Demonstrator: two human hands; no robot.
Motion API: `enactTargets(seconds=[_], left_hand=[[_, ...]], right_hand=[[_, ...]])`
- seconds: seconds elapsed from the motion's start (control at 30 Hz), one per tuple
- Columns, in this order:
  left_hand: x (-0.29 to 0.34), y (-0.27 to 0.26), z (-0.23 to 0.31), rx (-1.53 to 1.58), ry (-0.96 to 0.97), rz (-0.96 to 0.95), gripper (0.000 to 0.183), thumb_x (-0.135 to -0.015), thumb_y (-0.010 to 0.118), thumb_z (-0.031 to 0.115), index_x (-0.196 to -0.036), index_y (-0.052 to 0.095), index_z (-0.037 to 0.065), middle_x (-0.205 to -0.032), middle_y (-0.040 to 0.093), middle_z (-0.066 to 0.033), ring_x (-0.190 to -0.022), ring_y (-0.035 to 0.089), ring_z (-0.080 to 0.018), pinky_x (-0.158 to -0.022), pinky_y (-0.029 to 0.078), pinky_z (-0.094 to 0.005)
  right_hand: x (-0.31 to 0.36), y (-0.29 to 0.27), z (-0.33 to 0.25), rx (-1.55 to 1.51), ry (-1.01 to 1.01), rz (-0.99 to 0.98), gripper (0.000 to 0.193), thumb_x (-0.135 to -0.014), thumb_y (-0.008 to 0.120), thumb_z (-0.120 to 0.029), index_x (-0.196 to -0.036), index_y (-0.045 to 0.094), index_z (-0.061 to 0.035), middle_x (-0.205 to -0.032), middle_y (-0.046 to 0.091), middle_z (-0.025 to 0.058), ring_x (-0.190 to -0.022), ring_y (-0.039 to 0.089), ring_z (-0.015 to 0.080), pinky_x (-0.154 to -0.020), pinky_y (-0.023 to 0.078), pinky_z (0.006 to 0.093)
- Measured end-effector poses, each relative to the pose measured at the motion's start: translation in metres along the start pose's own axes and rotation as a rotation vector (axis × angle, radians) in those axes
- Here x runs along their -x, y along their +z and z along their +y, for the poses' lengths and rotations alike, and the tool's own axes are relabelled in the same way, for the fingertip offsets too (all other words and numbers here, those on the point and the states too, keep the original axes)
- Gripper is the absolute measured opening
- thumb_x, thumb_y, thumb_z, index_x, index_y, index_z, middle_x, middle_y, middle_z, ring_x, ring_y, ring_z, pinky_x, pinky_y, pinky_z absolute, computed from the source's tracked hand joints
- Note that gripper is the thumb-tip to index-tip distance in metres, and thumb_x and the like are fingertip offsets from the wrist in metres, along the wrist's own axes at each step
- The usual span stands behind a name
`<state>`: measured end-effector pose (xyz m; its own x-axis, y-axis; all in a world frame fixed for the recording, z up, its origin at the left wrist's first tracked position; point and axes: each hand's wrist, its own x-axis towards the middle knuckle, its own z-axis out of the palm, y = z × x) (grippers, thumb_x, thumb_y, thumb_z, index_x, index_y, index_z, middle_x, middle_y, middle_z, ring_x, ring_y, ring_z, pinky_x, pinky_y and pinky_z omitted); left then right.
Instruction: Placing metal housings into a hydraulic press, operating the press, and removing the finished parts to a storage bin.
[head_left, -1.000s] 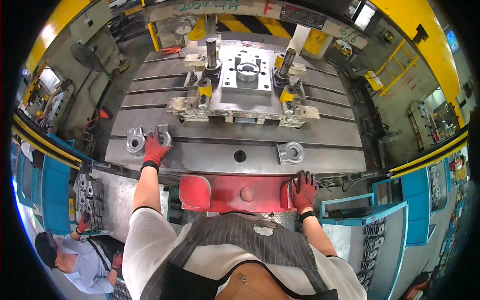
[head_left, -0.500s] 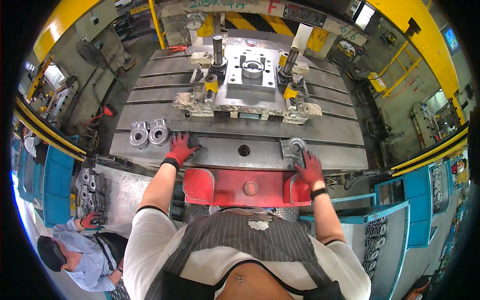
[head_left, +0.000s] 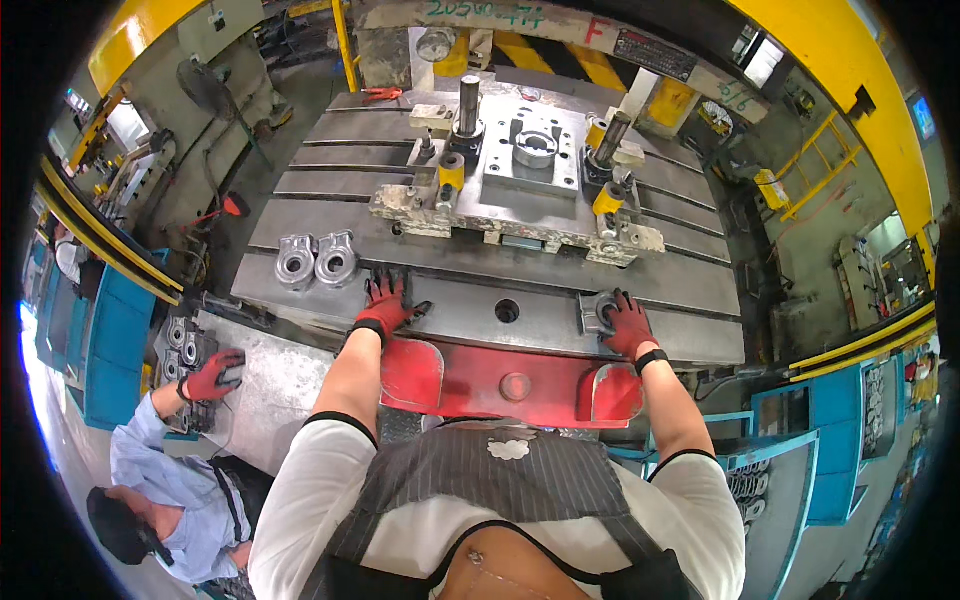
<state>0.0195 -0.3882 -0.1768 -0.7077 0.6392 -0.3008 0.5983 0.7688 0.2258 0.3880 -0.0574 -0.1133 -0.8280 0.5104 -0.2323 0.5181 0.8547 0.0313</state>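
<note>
My left hand (head_left: 388, 303), in a red glove with dark fingertips, lies with fingers spread on the grey slotted machine bed (head_left: 455, 305). Just left of it stand two grey metal castings (head_left: 296, 262), each with a round ring and a lug. My right hand (head_left: 629, 325), gloved alike, has its fingers and thumb over the right side of another ring-shaped metal casting (head_left: 590, 314) near the bed's front edge. The hand hides part of that casting. Beyond both hands sits a die (head_left: 532, 185) with two upright posts and a round insert.
A red metal guard (head_left: 480, 378) runs along the bed's front, close to my body. At left, a co-worker's gloved hand (head_left: 212, 376) is over a metal table (head_left: 285, 385) beside stacked castings (head_left: 183, 345). Blue racks (head_left: 835, 425) stand at right. A round hole (head_left: 507, 311) opens in the bed.
My right hand has moved forward over the casting and now covers more of it. My left hand's fingers have spread wider. The co-worker's hand has lifted away from the stacked castings. The whole view has shifted.
</note>
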Motion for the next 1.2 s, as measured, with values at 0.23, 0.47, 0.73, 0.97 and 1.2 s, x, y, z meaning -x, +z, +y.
enactTargets(seconds=[0.23,0.47,0.73,0.97,1.2], left_hand=[[0.004,-0.011,0.007,0.014,-0.017,-0.073,0.109,-0.062,0.055,0.073,-0.143,0.003,0.020,-0.147,-0.003,-0.0184,-0.131,0.001,-0.0491,-0.106,0.005,-0.0552],[0.000,0.001,-0.006,-0.008,-0.001,-0.050,0.107,-0.063,0.055,0.072,-0.143,0.005,0.020,-0.147,-0.004,-0.0184,-0.130,-0.002,-0.0496,-0.105,0.005,-0.0555],[-0.010,0.004,-0.004,-0.002,-0.021,-0.090,0.101,-0.065,0.057,0.068,-0.142,0.012,0.019,-0.146,0.004,-0.0202,-0.130,0.005,-0.0497,-0.104,0.012,-0.0575],[0.003,-0.009,0.000,0.016,-0.024,-0.151,0.100,-0.067,0.067,0.045,-0.142,0.008,0.017,-0.145,-0.003,-0.0218,-0.129,0.003,-0.0511,-0.103,0.016,-0.0579],[0.001,-0.009,0.001,0.031,-0.033,-0.158,0.102,-0.068,0.066,0.050,-0.142,0.005,0.017,-0.145,-0.004,-0.0225,-0.129,0.001,-0.0526,-0.102,0.013,-0.0611]], right_hand=[[-0.026,0.013,0.007,-1.369,-0.117,0.067,0.044,-0.080,0.060,-0.036,-0.112,0.055,-0.0068,-0.124,0.047,0.0114,-0.110,0.047,0.0227,-0.093,0.038,0.0337],[-0.116,-0.133,-0.056,-1.994,-0.512,0.243,0.029,-0.094,0.043,-0.025,-0.116,0.053,-0.0088,-0.099,0.059,-0.0012,-0.088,0.055,0.0080,-0.074,0.043,0.0222],[-0.291,-0.199,-0.072,-0.554,0.301,0.347,0.070,-0.074,0.053,-0.061,-0.116,0.054,-0.0061,-0.112,0.055,0.0229,-0.105,0.051,0.0379,-0.091,0.040,0.0401],[-0.303,-0.165,-0.122,-0.198,0.275,0.542,0.084,-0.067,0.057,-0.065,-0.130,0.040,-0.0113,-0.140,0.025,0.0215,-0.126,0.027,0.0430,-0.104,0.019,0.0497],[-0.281,-0.155,-0.125,-0.172,0.130,0.427,0.074,-0.075,0.052,-0.056,-0.137,0.029,-0.0234,-0.144,0.021,0.0138,-0.134,0.013,0.0340,-0.107,0.010,0.0495]])
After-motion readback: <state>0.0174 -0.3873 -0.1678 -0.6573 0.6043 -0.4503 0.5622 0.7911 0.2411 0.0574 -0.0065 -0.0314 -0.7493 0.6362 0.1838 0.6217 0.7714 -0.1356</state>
